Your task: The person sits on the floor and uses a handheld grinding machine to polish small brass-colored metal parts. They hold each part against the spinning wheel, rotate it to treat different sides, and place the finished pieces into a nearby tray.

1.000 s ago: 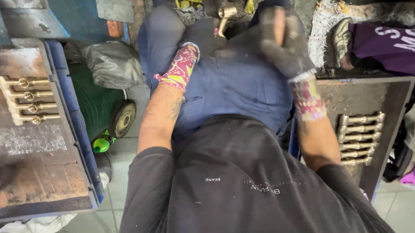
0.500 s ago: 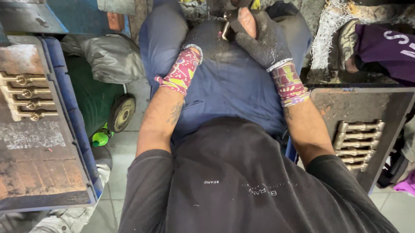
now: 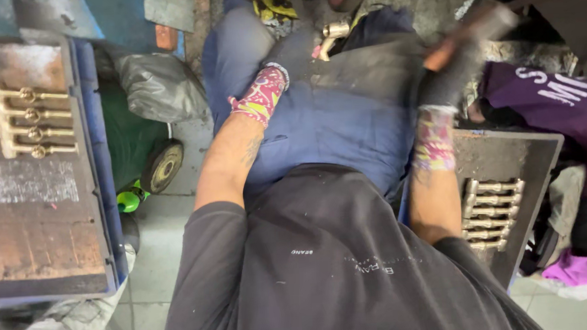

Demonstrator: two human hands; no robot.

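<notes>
pale tiled floor point(image 3: 171, 258), grimy; a dark tray table point(image 3: 36, 232) at one side, a small wheel point(image 3: 162, 166) beside it.

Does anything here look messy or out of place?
Mostly tidy: brass fittings lie in neat rows on the left tray, and more on the right tray. The odd bit is a green bottle lying on the floor by a small wheel.

No real packages, signs or screens in view. Only label-like bits: white print on the dark shirt point(image 3: 339, 263), small mark at mid-chest plus a faint line lower right, & big white lettering on a purple cloth point(image 3: 558, 101) at right edge, partly cut off. Grey plastic bag point(image 3: 159, 88) lies crumpled upper left, beside the blue tray point(image 3: 99, 162), unmarked.
</notes>
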